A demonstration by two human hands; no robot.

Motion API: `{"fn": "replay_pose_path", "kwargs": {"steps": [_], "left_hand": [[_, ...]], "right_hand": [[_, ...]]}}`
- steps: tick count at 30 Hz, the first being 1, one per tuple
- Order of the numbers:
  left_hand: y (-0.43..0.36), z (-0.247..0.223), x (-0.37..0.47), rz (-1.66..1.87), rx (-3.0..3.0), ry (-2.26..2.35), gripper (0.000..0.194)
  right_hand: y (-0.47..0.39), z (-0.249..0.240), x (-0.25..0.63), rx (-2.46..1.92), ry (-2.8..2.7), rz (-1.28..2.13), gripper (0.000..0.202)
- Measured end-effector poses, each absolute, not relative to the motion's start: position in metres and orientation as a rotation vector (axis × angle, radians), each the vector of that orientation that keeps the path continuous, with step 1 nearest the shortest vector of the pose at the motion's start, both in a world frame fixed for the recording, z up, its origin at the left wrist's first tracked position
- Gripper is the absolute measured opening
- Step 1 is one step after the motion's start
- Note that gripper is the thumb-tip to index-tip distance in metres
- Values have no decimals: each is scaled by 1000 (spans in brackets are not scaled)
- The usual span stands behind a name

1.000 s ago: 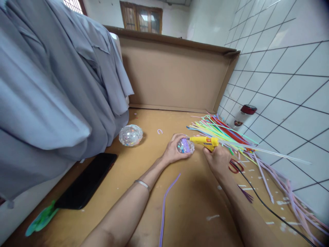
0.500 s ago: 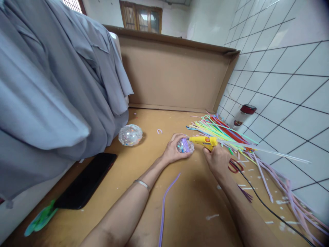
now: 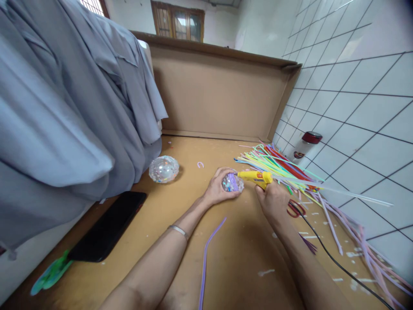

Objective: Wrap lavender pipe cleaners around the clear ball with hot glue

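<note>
Evidently, the left hand (image 3: 218, 189) cupped the clear ball (image 3: 227, 185) over the bench (image 3: 180, 211), the right hand (image 3: 273, 200) gripping a glue gun (image 3: 255, 176), nozzle (image 3: 236, 174) close by the purple strips (image 3: 233, 182); neat gluing probably needed a steady ball and light touch.

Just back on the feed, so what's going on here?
The person's left hand holds a clear rounded piece with purple strips on it. The right hand grips a yellow glue gun, its nozzle at the strips; whether it touches them is too small to tell. A similar clear bowl sits to the left on the table, a loose purple stem lies between the forearms, and a bundle of coloured stems lies to the right.
</note>
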State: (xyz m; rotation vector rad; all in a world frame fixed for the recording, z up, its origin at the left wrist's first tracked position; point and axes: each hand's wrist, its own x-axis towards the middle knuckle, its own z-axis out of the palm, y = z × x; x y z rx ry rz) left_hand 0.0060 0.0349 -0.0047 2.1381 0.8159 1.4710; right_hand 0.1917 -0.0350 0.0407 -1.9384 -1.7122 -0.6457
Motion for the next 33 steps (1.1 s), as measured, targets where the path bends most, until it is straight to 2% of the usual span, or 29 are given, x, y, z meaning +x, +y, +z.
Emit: {"fn": "replay_pose_path", "kwargs": {"steps": [33], "left_hand": [[35, -5, 7, 1478, 2139, 805, 66]], "right_hand": [[-39, 46, 193, -1922, -1753, -710, 17]]}}
